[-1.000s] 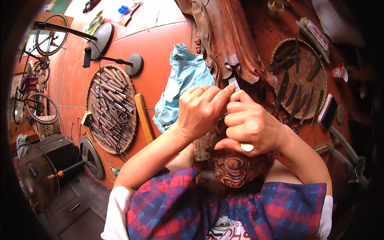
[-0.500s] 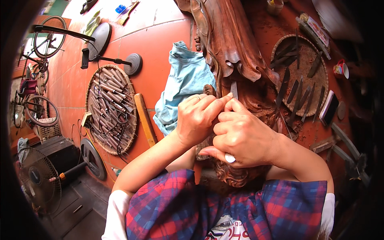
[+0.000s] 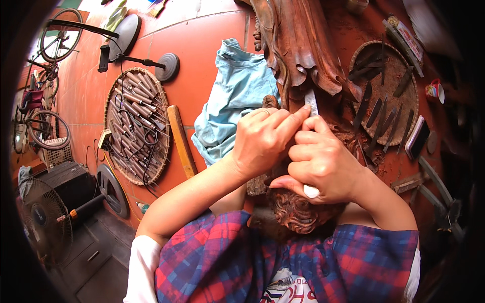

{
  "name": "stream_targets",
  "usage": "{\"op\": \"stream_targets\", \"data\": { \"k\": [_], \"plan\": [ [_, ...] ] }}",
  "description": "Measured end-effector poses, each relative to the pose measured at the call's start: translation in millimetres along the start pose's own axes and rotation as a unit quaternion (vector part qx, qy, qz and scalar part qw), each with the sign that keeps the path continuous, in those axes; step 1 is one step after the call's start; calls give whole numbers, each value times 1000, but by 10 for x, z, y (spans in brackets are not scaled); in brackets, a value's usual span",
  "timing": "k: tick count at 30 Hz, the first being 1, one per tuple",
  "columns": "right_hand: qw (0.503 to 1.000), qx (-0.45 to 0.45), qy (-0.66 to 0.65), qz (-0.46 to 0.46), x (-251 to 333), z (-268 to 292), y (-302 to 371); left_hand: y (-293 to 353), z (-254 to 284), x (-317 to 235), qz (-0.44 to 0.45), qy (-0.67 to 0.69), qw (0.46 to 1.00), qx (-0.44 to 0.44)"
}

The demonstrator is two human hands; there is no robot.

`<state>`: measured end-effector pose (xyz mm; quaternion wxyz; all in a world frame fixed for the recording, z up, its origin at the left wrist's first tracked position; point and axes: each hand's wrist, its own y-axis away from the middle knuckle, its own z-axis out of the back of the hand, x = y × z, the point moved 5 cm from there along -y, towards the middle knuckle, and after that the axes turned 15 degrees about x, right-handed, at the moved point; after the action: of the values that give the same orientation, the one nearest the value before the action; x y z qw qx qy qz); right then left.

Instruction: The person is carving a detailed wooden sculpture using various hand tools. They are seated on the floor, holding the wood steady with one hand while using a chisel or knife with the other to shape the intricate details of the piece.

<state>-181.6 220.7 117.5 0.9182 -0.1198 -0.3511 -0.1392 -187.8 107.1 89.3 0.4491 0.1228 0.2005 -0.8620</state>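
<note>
A carved reddish-brown wooden statue [image 3: 298,45] lies lengthwise before me, its draped folds at the far end and its curly carved hair [image 3: 298,211] against my lap. My right hand [image 3: 326,164] is wrapped round the handle of what looks like a flat metal file [image 3: 311,101]; a white handle end shows below the fist. My left hand [image 3: 262,139] is closed beside it, its fingertips pressed on the file's blade. The blade points away from me into the hollow below the carved folds. Its contact with the wood is partly hidden by my hands.
Left lies a round woven tray [image 3: 162,174] of wooden-handled carving tools, beside a yellow wooden bar [image 3: 181,141] and a light blue cloth [image 3: 235,96]. Right is another tray [image 3: 411,129] holding dark files, with a phone [image 3: 416,136] and mug [image 3: 434,91] nearby. A fan [image 3: 45,217] stands lower left.
Both hands and the file have shifted slightly right in the picture, and more of the blade shows past my fingertips. The surroundings have shifted a little too. The grip is unchanged.
</note>
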Motion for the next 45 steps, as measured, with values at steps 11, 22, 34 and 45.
{"op": "stream_targets", "data": {
  "k": [11,22,34,45],
  "plan": [
    [1000,-28,-8,-5,70,174,8,-62,14,-4,-29,16,998,-52],
    [995,-84,36,26,-54,176,-45,-185,64,129,-22,-35,999,-13],
    [998,-24,52,-16,-68,-69,-17,-121,-27,126,-38,-28,999,-10],
    [999,-4,-37,6,209,276,113,-134,125,-117,-105,-33,994,-8]
  ]
}}
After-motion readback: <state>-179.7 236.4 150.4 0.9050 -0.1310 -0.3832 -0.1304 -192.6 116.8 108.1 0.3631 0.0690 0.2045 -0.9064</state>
